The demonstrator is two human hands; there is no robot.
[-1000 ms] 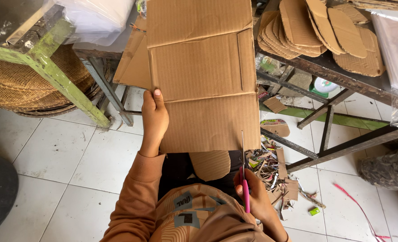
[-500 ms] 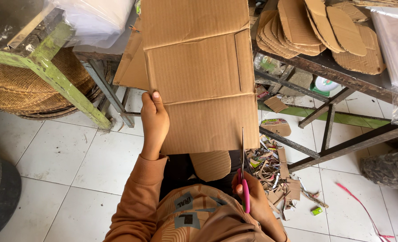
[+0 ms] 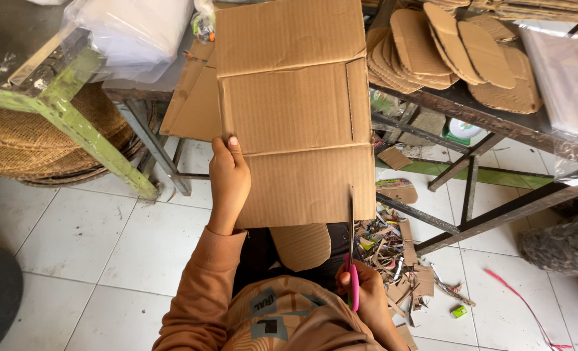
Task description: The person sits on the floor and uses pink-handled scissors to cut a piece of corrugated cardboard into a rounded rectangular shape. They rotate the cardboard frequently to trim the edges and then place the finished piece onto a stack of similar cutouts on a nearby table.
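My left hand (image 3: 228, 183) grips the left edge of a large flattened cardboard sheet (image 3: 295, 110) and holds it up in front of me. My right hand (image 3: 367, 300) is closed on pink-handled scissors (image 3: 352, 260), whose blades stand in the sheet's bottom edge near its right side. A rounded cardboard cut-out (image 3: 302, 245) lies on my lap under the sheet. Both arms wear orange-brown sleeves.
A stack of rounded cardboard cut-outs (image 3: 451, 49) lies on a dark metal-framed table (image 3: 471, 110) at the upper right. Cardboard scraps (image 3: 399, 250) litter the white tiled floor. A green-legged table (image 3: 74, 110) with woven baskets (image 3: 35, 140) under it stands at left; plastic bags (image 3: 136, 32) lie on top.
The cardboard sheet and my left hand have shifted slightly upward. The scissors stay in the sheet's bottom edge at nearly the same spot.
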